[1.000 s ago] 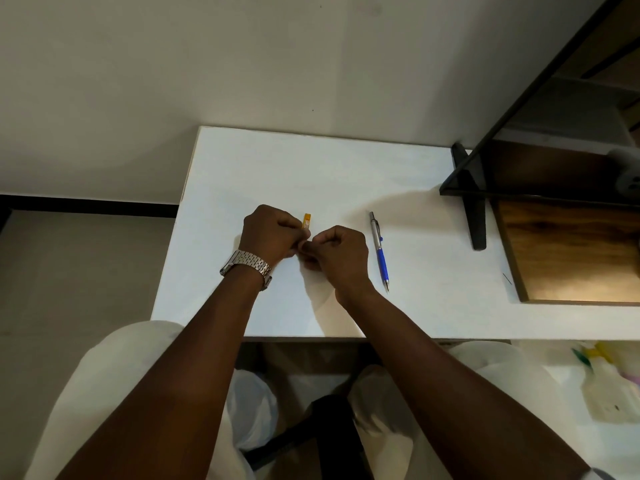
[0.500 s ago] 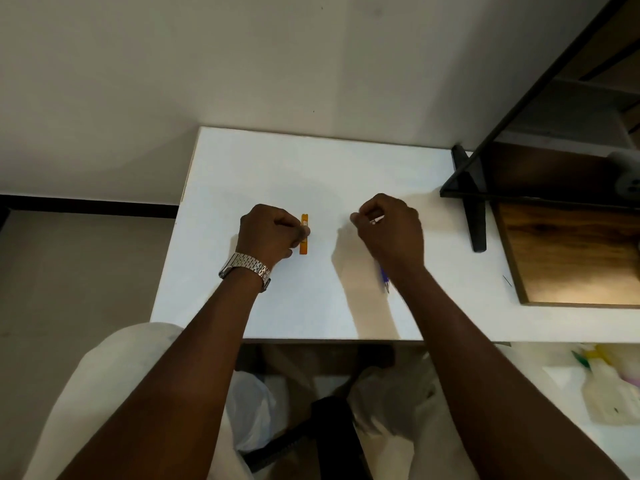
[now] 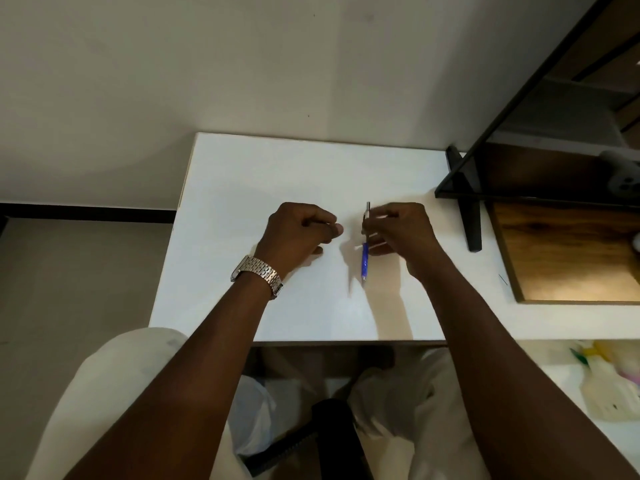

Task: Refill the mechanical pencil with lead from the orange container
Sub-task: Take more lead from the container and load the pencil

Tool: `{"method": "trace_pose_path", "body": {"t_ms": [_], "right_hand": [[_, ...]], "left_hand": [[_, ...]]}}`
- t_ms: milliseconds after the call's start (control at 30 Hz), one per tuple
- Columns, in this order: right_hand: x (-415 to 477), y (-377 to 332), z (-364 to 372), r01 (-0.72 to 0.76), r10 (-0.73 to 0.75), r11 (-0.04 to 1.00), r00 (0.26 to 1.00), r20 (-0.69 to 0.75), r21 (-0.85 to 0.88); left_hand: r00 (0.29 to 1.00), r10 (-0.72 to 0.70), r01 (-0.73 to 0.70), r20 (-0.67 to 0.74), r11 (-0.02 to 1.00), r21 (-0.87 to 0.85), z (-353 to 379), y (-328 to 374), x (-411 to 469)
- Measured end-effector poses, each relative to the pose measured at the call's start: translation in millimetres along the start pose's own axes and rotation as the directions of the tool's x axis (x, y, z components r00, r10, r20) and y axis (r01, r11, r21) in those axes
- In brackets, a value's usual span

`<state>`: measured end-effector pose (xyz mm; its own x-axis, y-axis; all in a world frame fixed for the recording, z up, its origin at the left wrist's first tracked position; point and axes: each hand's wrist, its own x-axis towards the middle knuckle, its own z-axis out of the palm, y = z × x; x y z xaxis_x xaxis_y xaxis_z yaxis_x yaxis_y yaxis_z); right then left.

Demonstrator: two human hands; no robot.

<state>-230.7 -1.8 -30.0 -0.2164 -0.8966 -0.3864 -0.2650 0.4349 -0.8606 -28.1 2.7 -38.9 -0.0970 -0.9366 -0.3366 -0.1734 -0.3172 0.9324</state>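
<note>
My right hand point(image 3: 401, 233) pinches the blue mechanical pencil point(image 3: 365, 259) near its silver upper end. The pencil hangs almost upright just above the white table point(image 3: 277, 174), tip pointing toward me, and casts a shadow to its left. My left hand point(image 3: 298, 233), with a metal watch point(image 3: 258, 271) on the wrist, is curled into a fist a short way left of the pencil. The orange container does not show anywhere on the table; it is hidden inside that fist. The two hands are apart, with a small gap between them.
A black-framed shelf unit point(image 3: 464, 199) stands on the table's right side, its dark foot close to my right hand. A wooden panel point(image 3: 568, 258) lies under it. The table's near edge runs above my lap. Light-coloured items point(image 3: 606, 379) sit at the lower right.
My right hand left the orange container, moved right to the pencil and lifted it off the table. My left hand closed around the container, which no longer shows.
</note>
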Motion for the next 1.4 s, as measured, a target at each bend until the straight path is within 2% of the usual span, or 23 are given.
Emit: {"method": "trace_pose_path", "body": {"t_ms": [67,167,400,567,700,900,1233,1400], "right_hand": [[-5.4,-12.2,-6.6,0.062,-0.084,0.972,0.992,0.093,0.225],[-12.9,-27.4,-14.9,0.199,-0.26,0.926,0.953,0.159,0.321],[-26.6,-51.5,-22.3,0.361,-0.407,0.885,0.906,0.114,0.292],[-35.8,-66.9,-24.9,0.495,-0.521,0.836,0.852,0.059,0.236],[-39.6,-72.1,-25.0,0.519,-0.547,0.811,0.836,0.036,0.27],[-37.9,-71.1,-22.1,0.511,-0.524,0.815,0.852,-0.03,0.272],[-40.2,-72.5,-22.2,0.554,-0.569,0.801,0.822,0.003,0.224],[-37.6,-72.5,-23.4,0.53,-0.547,0.807,0.837,-0.008,0.259]], "left_hand": [[0.994,-0.012,0.019,0.107,0.998,-0.057,5.0,8.2,-2.3],[0.975,-0.009,0.047,0.224,0.985,-0.167,8.3,22.5,-6.6],[0.939,0.07,0.007,0.336,0.975,-0.221,2.5,43.2,-16.0],[0.941,0.159,-0.088,0.297,0.967,-0.239,2.4,53.3,-18.5],[0.94,0.179,-0.107,0.289,0.963,-0.247,2.2,55.2,-19.4],[0.945,0.179,-0.112,0.275,0.963,-0.245,2.8,53.8,-19.5],[0.94,0.183,-0.113,0.288,0.963,-0.244,-0.1,56.0,-18.3],[0.94,0.175,-0.102,0.292,0.963,-0.248,2.1,54.0,-18.4]]}}
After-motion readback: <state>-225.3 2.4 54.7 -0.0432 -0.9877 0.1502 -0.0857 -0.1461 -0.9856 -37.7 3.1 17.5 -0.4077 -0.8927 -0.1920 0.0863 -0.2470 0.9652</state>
